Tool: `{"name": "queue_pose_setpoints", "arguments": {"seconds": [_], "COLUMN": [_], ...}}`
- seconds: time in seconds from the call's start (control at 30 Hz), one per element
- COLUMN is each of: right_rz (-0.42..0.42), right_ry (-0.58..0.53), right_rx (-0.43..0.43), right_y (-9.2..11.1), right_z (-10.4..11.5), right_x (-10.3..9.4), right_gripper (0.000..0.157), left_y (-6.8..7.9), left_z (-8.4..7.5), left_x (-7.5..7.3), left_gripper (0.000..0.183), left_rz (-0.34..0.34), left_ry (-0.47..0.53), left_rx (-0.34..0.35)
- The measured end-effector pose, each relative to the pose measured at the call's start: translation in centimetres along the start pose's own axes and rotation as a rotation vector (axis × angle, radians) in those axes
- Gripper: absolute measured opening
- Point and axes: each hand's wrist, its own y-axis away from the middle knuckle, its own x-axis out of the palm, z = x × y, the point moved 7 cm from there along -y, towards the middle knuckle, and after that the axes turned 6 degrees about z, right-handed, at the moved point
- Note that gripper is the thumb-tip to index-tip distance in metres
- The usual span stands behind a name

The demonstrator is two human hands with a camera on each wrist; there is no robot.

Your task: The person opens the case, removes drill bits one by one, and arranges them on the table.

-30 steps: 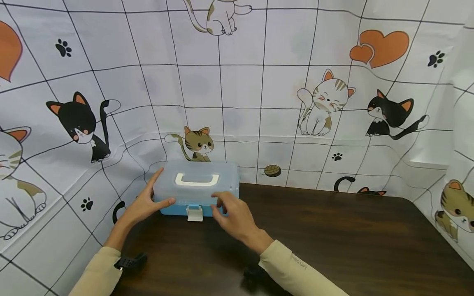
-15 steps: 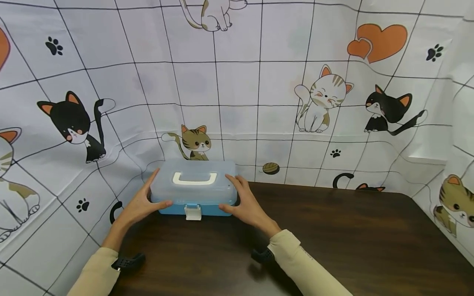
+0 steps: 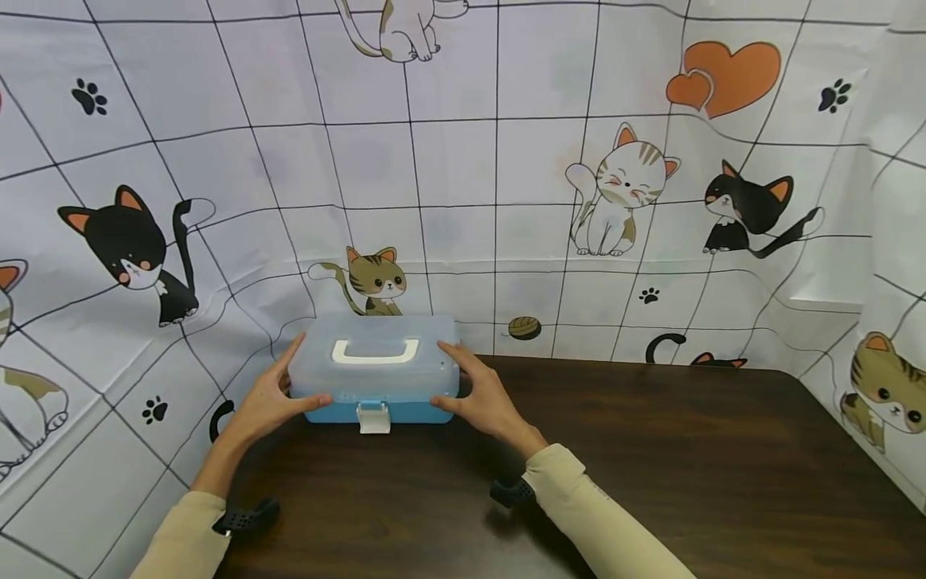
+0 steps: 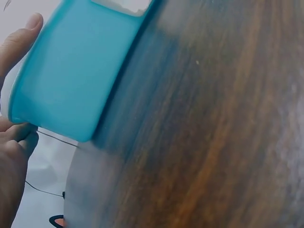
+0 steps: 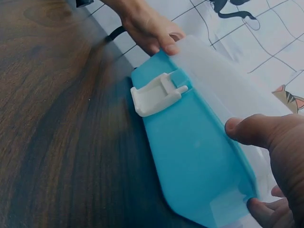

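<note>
A plastic storage box (image 3: 405, 382) with a blue base, a cloudy see-through lid and a white handle (image 3: 374, 358) stands on the table. Its white front latch (image 5: 154, 97) is flipped outward, off the lid. The left hand (image 3: 269, 402) grips the box's left end, thumb at the lid's front edge and fingers along the side. At the opposite end, the right hand (image 3: 490, 402) holds the box likewise, its thumb on the seam between lid and base in the right wrist view. The lid lies down on the base. Some fingertips are hidden behind the box.
The dark wooden table (image 3: 651, 450) extends to the right and toward the front. A white cloth printed with cats (image 3: 448, 169) hangs right behind the box and along both sides. A dark wrist strap (image 3: 247, 517) is at the left sleeve.
The right hand has moved from the front, near the latch, to the box's right end and holds it there. The left hand stays at the left end. The head view has shifted slightly.
</note>
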Motion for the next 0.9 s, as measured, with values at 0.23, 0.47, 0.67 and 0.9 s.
{"name": "queue_pose_setpoints", "arguments": {"seconds": [0.23,0.47,0.67,0.9], "right_rz": [0.011,0.011,0.011,0.025], "right_ry": [-0.049,-0.064,-0.038,-0.028], "right_rx": [0.005,-0.006,-0.001,0.021], "right_y": [0.3,0.6,1.3,2.0], "right_z": [0.2,0.3,0.3,0.3], "right_x": [-0.4,-1.0,-1.7,-2.4], "right_gripper": [0.087,0.088,0.087,0.088], "left_y": [0.3,0.0,-0.2,-0.3], "left_z": [-0.6,-1.5,-2.2,-2.7], "left_x": [0.1,0.4,0.9,1.4], "left_gripper": [0.119,0.120,0.120,0.120], "left_rz": [0.002,0.014,0.020,0.023], "left_ry": [-0.107,-0.146,-0.169,-0.202], "left_rx": [-0.034,-0.020,0.009,0.004]}}
